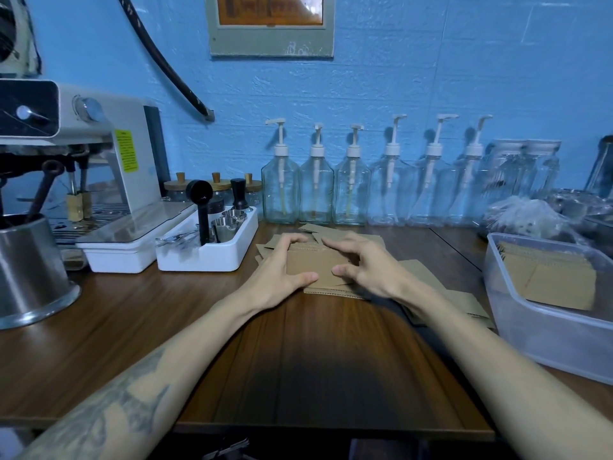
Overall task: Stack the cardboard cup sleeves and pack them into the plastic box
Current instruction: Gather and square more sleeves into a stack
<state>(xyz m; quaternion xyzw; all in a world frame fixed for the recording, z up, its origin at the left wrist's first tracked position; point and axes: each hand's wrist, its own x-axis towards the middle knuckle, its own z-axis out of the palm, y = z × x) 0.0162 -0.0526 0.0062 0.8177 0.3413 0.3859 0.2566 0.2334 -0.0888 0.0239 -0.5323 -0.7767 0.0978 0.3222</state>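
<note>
Both hands' fingers (295, 239) curled round flat corrugated sleeves (315, 267)

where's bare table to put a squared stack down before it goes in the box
Bare wood lies near the table's front edge, between both forearms, and left of the left hand, before the white tray. Crowded: loose sleeves between the right hand and the plastic box.

both hands (278, 270) gripping sleeve stack (313, 265), plastic box (530, 330) right
</note>
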